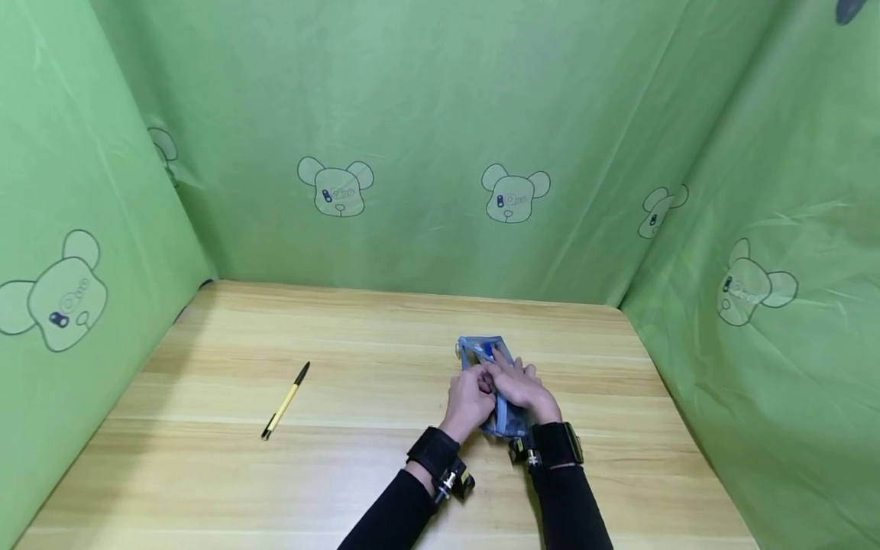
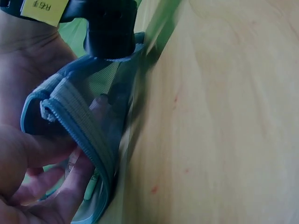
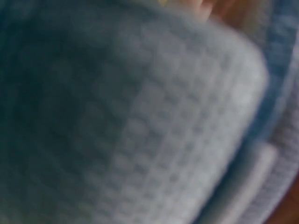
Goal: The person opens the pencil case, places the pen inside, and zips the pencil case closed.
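Note:
A blue see-through mesh pencil case (image 1: 510, 422) lies right of the table's middle, under both hands. My left hand (image 1: 467, 401) has its fingers curled at the case's opening, gripping the edge there. Across the top of the case, my right hand (image 1: 521, 384) holds it with thumb and fingers, the thumb close to the left hand. Up close in the left wrist view, the zipper edge (image 2: 84, 126) bends into a gap, with fingers (image 2: 77, 186) at it. A pale green stick-like item (image 2: 91, 185) shows inside. Blurred mesh (image 3: 187, 116) fills the right wrist view.
A yellow pen (image 1: 285, 401) with black ends lies on the wooden table (image 1: 371, 359), well left of the hands. Green cloth walls (image 1: 426, 99) with bear-head prints stand behind the table and at both sides. Each wrist wears a black strap with a small camera.

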